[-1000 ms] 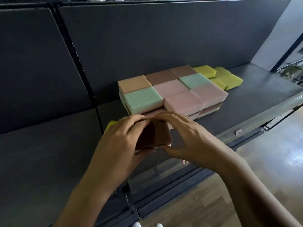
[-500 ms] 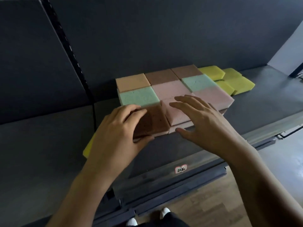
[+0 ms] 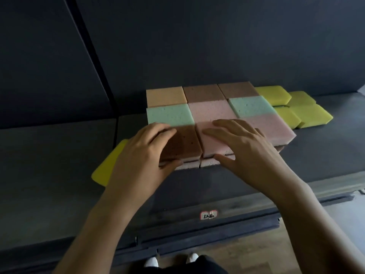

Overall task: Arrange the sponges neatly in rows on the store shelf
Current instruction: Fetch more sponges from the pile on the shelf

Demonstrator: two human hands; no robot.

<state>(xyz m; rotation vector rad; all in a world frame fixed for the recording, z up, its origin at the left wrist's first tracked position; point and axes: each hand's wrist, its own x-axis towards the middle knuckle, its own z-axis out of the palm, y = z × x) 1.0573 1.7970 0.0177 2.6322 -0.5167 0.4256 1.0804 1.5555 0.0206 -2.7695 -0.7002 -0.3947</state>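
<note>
**SHELF INSPECTION: SPONGE BLOCK, 2 HANDS AT THE NEAR ROW**

A block of sponges (image 3: 211,109) was found on the dark shelf (image 3: 197,186), set against the back panel (image 3: 197,46). Its top layer was laid in 3 rows of 3, with edges touching. In the far row an orange sponge (image 3: 166,95) was recorded at the left, with 2 brown ones to its right. In the middle row a green sponge (image 3: 169,115) was recorded at the left, then 1 pink and 1 green. The near row was made up of the brown sponge (image 3: 183,143) at the left, the pink sponge (image 3: 213,145) at the centre and another pink one at the right. A lower layer of pale sponges (image 3: 187,166) was seen under the near edge.

The left hand (image 3: 138,155) was closed on the brown sponge, with fingers curled over its top and the thumb set against its near side. The right hand (image 3: 246,153) was held wide, with fingers straight and spread flat on the pink sponge and the thumb laid against the near edge of the stack. Nothing was gripped by it.

4 yellow sponges (image 3: 312,115) were noted just right of the block in a loose cluster, not squared with the rows. 1 more, the lone yellow sponge (image 3: 110,165), lay askew on the shelf left of the block and was partly hidden by the left hand.

A small label (image 3: 208,215) was seen on the shelf's front rail. Its writing could not be read. A wooden floor (image 3: 256,254) and 2 white shoe tips (image 3: 151,262) were seen below.
</note>
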